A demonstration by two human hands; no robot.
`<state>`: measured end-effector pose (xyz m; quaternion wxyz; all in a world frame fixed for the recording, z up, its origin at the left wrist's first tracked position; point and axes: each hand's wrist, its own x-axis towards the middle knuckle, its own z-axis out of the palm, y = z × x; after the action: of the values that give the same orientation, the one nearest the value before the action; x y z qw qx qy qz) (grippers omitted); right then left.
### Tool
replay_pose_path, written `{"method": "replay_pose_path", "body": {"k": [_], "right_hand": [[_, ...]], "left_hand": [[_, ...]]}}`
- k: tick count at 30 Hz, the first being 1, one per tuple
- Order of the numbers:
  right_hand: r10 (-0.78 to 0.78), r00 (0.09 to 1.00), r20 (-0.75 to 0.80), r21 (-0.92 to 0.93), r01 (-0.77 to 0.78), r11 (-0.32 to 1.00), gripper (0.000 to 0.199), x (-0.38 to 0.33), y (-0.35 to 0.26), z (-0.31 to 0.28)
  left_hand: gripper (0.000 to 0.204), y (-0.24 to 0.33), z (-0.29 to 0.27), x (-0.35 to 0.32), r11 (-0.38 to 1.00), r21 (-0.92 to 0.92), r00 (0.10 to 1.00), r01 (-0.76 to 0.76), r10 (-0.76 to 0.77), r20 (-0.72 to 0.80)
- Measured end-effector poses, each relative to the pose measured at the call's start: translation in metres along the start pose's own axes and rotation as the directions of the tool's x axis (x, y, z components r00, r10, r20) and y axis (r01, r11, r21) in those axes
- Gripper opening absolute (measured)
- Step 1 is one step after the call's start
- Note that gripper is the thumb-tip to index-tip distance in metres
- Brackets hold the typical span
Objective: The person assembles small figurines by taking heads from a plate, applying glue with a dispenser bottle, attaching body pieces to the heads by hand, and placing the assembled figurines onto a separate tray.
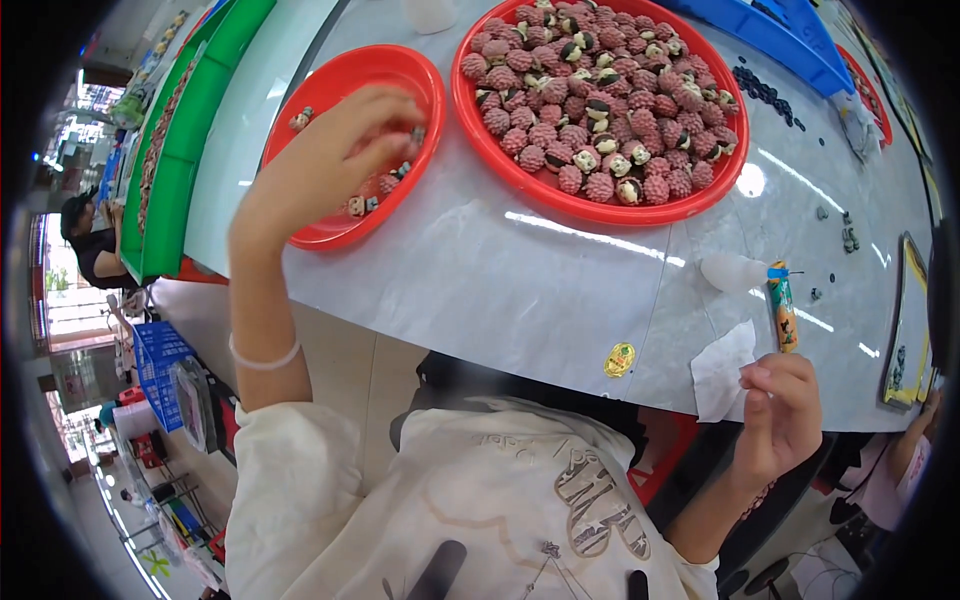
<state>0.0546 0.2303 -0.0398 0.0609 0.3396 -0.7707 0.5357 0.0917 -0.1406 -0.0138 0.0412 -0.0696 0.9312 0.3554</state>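
My left hand (325, 160) reaches over the smaller red tray (345, 60), thumb and forefinger closing around a small figurine (417, 134) near its right wall; motion smears the fingers a little. A few other small figurines (361, 205) lie in that tray. Beside it, a larger red tray (560, 202) holds many pink, bumpy pieces (600, 90) with cream-and-black figures among them. At the table's front edge my right hand (785, 415) is loosely curled, its thumb apart from the fingertips. No object shows in it. A white tissue (724, 368) lies just beside that hand.
A white squeeze bottle (732, 272) and a colourful narrow packet (783, 310) lie right of centre. Small dark parts (765, 95) are scattered at the far right, near a blue bin (775, 35). A green bin (180, 150) stands left. A yellow sticker (620, 360) is near the front edge.
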Motion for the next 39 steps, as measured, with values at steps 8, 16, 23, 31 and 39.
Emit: {"method": "replay_pose_path", "body": {"k": [8,16,23,31,39], "right_hand": [[0.023,0.999,-0.049,0.033,-0.021,0.999,0.010,0.003,0.003,-0.006],[0.164,0.978,-0.127,0.058,-0.158,0.986,0.009,-0.003,0.012,-0.016],[0.225,0.972,-0.067,-0.096,-0.230,0.968,0.022,0.039,0.018,0.017],[0.308,0.951,-0.001,0.291,-0.294,0.910,0.045,0.025,0.016,0.012],[0.283,0.958,0.045,0.296,-0.283,0.912,0.046,0.015,0.011,-0.019]], "left_hand": [[0.016,0.072,0.036,0.059,0.809,0.452,0.882,-0.377,0.462,-0.093],[0.011,0.078,0.043,0.057,0.877,0.241,0.872,-0.415,0.460,-0.170],[0.023,0.082,0.104,0.004,0.465,-0.842,0.956,-0.273,0.228,-0.185],[0.030,0.091,0.160,-0.015,0.132,-0.989,0.989,-0.059,0.140,-0.040],[0.035,0.094,0.163,-0.016,0.084,-0.996,0.985,0.009,0.168,0.023]]}}
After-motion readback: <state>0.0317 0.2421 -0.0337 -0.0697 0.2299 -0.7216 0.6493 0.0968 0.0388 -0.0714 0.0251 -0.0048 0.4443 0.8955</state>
